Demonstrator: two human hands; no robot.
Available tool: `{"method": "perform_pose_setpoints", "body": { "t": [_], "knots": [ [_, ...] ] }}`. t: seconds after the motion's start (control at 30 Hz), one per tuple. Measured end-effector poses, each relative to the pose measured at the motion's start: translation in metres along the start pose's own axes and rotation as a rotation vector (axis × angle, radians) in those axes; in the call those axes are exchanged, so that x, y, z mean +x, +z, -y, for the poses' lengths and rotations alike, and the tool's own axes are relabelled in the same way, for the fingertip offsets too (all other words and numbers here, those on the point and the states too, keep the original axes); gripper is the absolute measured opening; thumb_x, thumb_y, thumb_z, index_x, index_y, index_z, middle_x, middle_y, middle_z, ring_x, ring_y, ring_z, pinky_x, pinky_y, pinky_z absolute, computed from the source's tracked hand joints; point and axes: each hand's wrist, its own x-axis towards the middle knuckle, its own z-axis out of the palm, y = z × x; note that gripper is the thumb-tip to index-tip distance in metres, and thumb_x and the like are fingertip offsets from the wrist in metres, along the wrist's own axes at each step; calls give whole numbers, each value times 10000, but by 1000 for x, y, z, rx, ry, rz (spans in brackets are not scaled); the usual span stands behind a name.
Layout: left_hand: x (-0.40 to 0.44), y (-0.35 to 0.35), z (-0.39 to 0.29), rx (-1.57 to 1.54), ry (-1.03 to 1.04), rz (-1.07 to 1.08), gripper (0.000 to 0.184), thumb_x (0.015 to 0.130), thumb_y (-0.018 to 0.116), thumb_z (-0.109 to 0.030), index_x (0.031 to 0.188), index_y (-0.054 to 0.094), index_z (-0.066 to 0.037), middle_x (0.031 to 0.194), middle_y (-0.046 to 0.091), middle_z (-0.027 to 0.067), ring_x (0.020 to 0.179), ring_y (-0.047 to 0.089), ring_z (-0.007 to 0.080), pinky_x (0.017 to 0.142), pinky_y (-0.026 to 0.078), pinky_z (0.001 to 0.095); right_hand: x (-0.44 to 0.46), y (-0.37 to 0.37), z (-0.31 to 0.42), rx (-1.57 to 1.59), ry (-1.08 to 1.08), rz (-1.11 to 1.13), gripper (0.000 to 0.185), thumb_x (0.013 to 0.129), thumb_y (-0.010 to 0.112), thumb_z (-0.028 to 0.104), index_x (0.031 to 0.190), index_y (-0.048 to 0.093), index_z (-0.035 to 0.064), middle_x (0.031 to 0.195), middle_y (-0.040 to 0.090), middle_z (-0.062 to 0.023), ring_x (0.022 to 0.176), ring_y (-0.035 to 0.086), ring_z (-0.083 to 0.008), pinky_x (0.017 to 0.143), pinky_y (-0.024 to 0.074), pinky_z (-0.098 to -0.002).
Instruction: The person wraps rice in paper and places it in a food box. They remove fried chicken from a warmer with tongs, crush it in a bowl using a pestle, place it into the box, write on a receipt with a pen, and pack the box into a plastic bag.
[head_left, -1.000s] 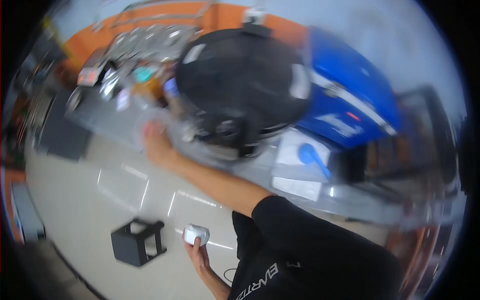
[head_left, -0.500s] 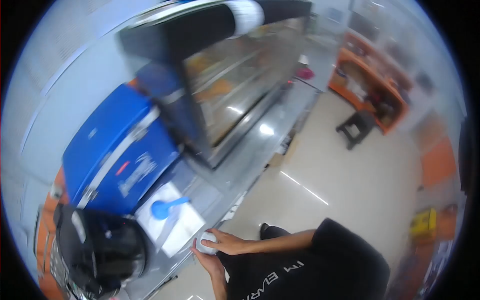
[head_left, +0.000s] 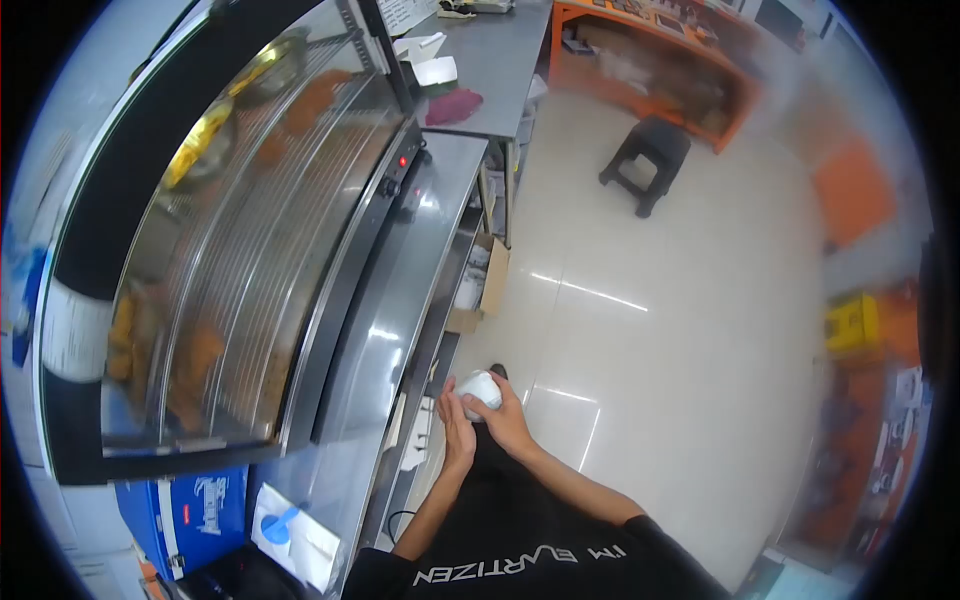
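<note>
A round white bundle [head_left: 482, 391], which looks wrapped in paper, is held between both hands in front of my body. My left hand [head_left: 457, 428] cups its left side with the fingers pointing up. On the other side, my right hand [head_left: 507, 418] curls round it, with the thumb lying across its front. Whatever is inside the wrapping is hidden. Both hands are just right of the steel counter's edge, above the floor.
A glass display warmer [head_left: 225, 270] with food on wire racks stands on the steel counter [head_left: 375, 345] to the left. Below it are a blue cooler box [head_left: 205, 520] and a blue scoop [head_left: 277, 525] on white paper. A black stool [head_left: 650, 160] stands on the tiled floor.
The view has swung left to right, so the display warmer now fills the left side and the cooler sits lower. Both hands keep the white bundle, now farther from the scoop.
</note>
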Motion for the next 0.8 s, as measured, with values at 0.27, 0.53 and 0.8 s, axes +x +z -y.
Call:
{"method": "perform_pose_setpoints", "body": {
  "t": [0.27, 0.53, 0.8],
  "knots": [
    [180, 54, -23, -161, -357, 91, 424, 1064, 645, -324, 1399, 632, -63, 1278, 664, 107, 1120, 649, 214, 996, 502, 351, 276, -164, 3, -74, 329, -153, 817, 832, 919, 246, 1426, 422, -15, 1242, 623, -198, 1092, 680, -300, 894, 596, -421],
    [495, 174, -226, -180, 185, 94, 386, 1036, 684, -212, 1356, 623, -3, 1268, 676, 100, 1205, 628, 205, 1022, 497, 330, 414, -282, 195, -65, 209, -162, 656, 922, 827, 191, 1462, 522, -22, 1275, 663, -181, 1118, 697, -286, 919, 598, -432],
    [850, 282, -317, 582, 417, -473, 704, 874, 823, -358, 1419, 561, 3, 1474, 516, 250, 1454, 371, 436, 1229, 300, 536, 699, -271, 342, 230, 135, 168, 611, 996, 725, 188, 1518, 475, -9, 1385, 611, -163, 1252, 624, -269, 1047, 523, -421]
  ]
}}
